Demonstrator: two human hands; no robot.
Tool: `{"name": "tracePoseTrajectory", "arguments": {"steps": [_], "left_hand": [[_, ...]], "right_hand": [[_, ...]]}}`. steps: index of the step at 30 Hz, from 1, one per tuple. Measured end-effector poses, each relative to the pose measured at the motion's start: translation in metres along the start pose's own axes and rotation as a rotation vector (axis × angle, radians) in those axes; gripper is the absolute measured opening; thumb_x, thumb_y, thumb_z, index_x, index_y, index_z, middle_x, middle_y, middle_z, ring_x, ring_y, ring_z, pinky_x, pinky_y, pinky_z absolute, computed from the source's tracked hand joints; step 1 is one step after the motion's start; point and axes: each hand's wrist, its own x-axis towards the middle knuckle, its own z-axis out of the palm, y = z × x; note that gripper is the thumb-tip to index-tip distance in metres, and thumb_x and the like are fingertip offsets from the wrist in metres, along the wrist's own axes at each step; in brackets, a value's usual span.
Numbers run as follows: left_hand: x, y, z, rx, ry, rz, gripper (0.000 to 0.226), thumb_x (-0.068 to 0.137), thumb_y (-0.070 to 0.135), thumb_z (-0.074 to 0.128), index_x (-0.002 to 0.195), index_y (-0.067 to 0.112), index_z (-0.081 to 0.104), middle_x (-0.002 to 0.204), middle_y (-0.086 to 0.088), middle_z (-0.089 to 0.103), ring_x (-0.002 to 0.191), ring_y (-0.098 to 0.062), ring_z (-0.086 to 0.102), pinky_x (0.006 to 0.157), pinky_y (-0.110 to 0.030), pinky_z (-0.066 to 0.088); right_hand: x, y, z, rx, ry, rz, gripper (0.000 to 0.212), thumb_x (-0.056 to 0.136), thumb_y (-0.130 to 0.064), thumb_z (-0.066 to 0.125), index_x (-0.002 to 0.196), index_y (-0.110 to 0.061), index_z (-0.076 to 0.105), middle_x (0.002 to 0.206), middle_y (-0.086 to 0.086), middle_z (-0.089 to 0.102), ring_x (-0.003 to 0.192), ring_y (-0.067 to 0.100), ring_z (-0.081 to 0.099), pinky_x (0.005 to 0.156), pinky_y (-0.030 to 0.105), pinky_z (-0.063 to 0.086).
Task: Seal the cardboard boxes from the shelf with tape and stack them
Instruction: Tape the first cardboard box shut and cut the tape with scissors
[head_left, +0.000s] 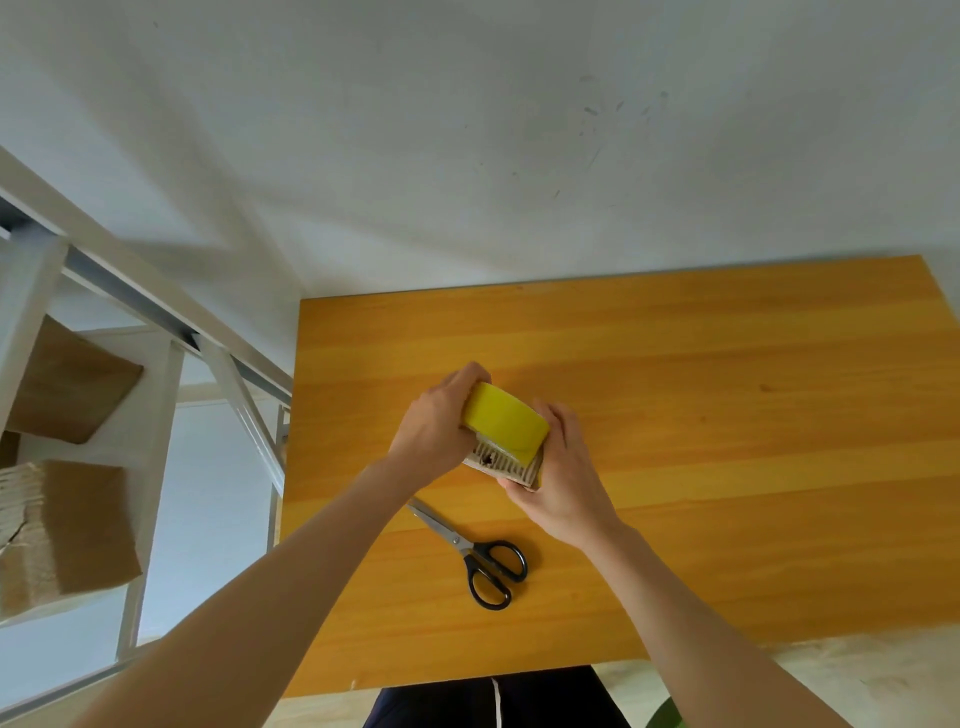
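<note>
Tape roll (506, 422) held in the grip of left hand (439, 423) and right hand (563, 480) above the worktop (727, 395); scissors (475, 551) at six o'clock, shelved boxes (85, 525) at nine.

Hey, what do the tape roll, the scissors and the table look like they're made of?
Tape roll: glossy yellow film, probably plastic, wound on a ribbed core that looks like cardboard. Scissors: bright, reflective blades, likely steel; black loop handles, probably plastic. Table: orange-yellow top with straight grain bands and a smooth sheen, wood or wood-look laminate.
</note>
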Motion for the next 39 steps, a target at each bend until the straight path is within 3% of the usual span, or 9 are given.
{"name": "tracePoseTrajectory", "arguments": {"steps": [7,13,17,21,24,26,30,33,39], "left_hand": [[0.004,0.009,-0.005,0.196,0.005,0.078,0.038,0.077,-0.008,0.055,0.108,0.012,0.048,0.103,-0.005,0.055,0.070,-0.023,0.051,0.053,-0.032,0.038],[0.003,0.002,-0.010,0.356,-0.064,0.036,0.044,0.081,-0.007,0.057,0.118,0.011,0.042,0.118,-0.007,0.047,0.096,-0.025,0.052,0.059,-0.029,0.035],[0.004,0.001,-0.013,0.532,-0.144,0.178,0.091,0.080,-0.005,0.061,0.146,0.040,0.016,0.140,-0.010,0.028,0.119,-0.026,0.046,0.054,-0.026,0.042],[0.008,-0.001,-0.020,0.613,-0.213,0.202,0.091,0.090,0.009,0.057,0.143,0.055,-0.001,0.141,-0.007,0.027,0.117,-0.024,0.049,0.045,-0.020,0.034],[0.008,-0.002,-0.019,0.627,-0.241,0.201,0.085,0.092,0.015,0.053,0.143,0.056,-0.002,0.143,-0.005,0.027,0.118,-0.025,0.049,0.048,-0.024,0.039],[0.008,-0.001,-0.017,0.633,-0.249,0.205,0.080,0.093,0.021,0.054,0.143,0.054,0.001,0.144,-0.004,0.027,0.119,-0.025,0.049,0.050,-0.025,0.040],[0.008,0.000,-0.019,0.606,-0.258,0.181,0.071,0.091,0.022,0.053,0.144,0.047,0.013,0.143,-0.001,0.030,0.119,-0.025,0.048,0.060,-0.030,0.047],[0.009,0.002,-0.020,0.563,-0.306,0.182,0.073,0.087,0.026,0.057,0.142,0.049,0.014,0.141,0.000,0.031,0.117,-0.026,0.048,0.063,-0.029,0.042],[0.006,0.003,-0.023,0.475,-0.357,0.187,0.083,0.079,0.061,0.061,0.139,0.058,0.004,0.143,0.002,0.028,0.120,-0.026,0.048,0.072,-0.035,0.049]], "right_hand": [[-0.007,0.027,-0.005,-0.015,0.006,0.048,0.087,0.078,-0.035,0.080,0.145,-0.013,0.030,0.142,0.003,0.034,0.129,0.022,0.041,0.104,0.044,0.042],[-0.007,0.034,-0.006,-0.048,-0.003,0.028,0.087,0.078,-0.031,0.079,0.147,-0.014,0.028,0.144,0.003,0.034,0.130,0.022,0.039,0.107,0.045,0.038],[-0.006,0.037,-0.007,-0.111,-0.025,0.021,0.090,0.081,-0.033,0.076,0.151,-0.014,0.022,0.154,0.002,0.027,0.139,0.024,0.031,0.114,0.046,0.029],[-0.015,0.027,-0.004,-0.228,0.033,-0.041,0.091,0.083,-0.042,0.072,0.151,-0.006,0.023,0.156,0.009,0.027,0.144,0.026,0.027,0.119,0.048,0.019],[-0.031,0.019,0.003,-0.357,0.231,-0.235,0.071,0.085,-0.045,0.066,0.137,-0.003,0.042,0.138,0.017,0.051,0.129,0.029,0.047,0.112,0.047,0.034],[-0.044,0.015,0.014,-0.389,0.283,-0.384,0.049,0.086,-0.039,0.064,0.120,-0.008,0.048,0.118,0.014,0.062,0.107,0.026,0.059,0.094,0.041,0.051],[-0.068,0.012,0.044,-0.463,0.035,-0.571,0.025,0.079,-0.028,0.077,0.090,-0.011,0.062,0.087,0.004,0.065,0.073,0.018,0.063,0.065,0.028,0.054],[-0.080,0.009,0.059,-0.504,-0.151,-0.446,0.028,0.069,-0.036,0.085,0.081,-0.017,0.068,0.078,-0.003,0.064,0.068,0.012,0.062,0.061,0.023,0.051],[-0.078,0.010,0.076,-0.441,-0.326,-0.165,0.029,0.103,-0.024,0.044,0.124,-0.006,0.048,0.118,0.010,0.055,0.108,0.026,0.053,0.091,0.034,0.042]]}}
